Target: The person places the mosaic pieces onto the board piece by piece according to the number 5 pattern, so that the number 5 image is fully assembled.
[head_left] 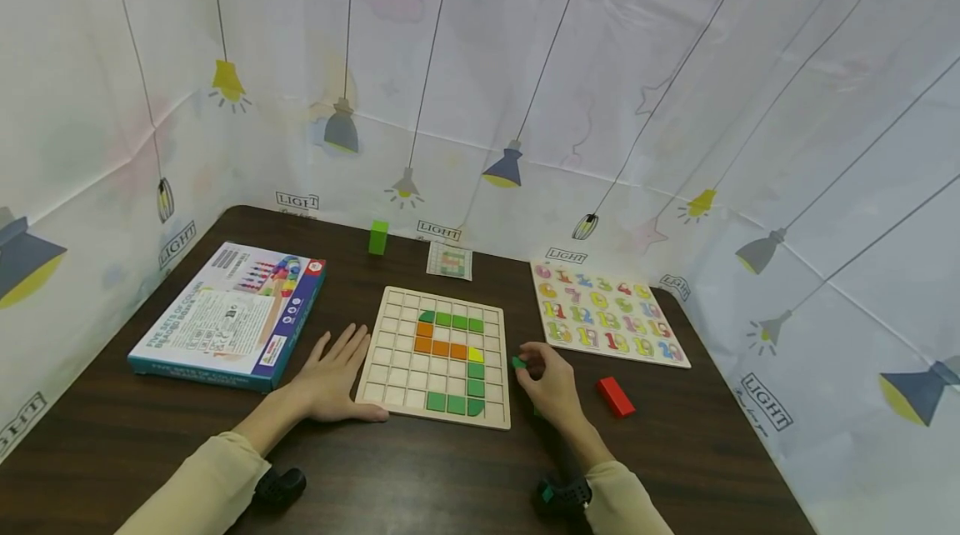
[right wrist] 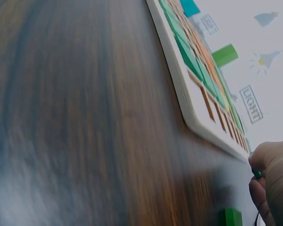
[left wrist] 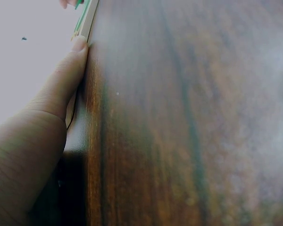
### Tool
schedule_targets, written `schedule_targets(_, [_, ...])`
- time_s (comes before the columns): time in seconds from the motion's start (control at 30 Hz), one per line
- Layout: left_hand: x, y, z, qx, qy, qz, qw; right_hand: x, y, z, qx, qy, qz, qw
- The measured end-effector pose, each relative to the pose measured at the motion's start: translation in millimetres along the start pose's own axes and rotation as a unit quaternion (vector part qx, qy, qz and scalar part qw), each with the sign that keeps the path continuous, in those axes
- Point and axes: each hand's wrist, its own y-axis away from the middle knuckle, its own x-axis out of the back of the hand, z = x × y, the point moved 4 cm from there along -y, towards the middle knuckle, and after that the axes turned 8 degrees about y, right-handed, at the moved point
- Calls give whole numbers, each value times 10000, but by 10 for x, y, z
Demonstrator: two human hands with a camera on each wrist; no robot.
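A wooden grid board lies on the dark table, with green, orange and yellow tiles set in some of its squares. My left hand lies with its fingers spread along the board's left side, and its thumb touches the near left corner. Just off the board's right edge, my right hand pinches a small green piece between thumb and fingers. The right wrist view shows that hand mostly cut off at the edge. Below it stands another green block, largely hidden by the hand in the head view.
A red block lies right of my right hand. Behind it is a number puzzle board. A pattern card and a light green block are at the back. A boxed bead set occupies the left.
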Motion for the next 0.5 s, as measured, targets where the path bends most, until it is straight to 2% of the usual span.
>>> schedule_targets(0.17, [-12, 5, -11, -3, -32, 27, 10000, -39, -7, -140, 305, -84, 64, 9995])
schedule_targets(0.5, [24, 7, 31, -15, -6, -92, 10000, -163, -12, -472, 490, -440, -219, 9976])
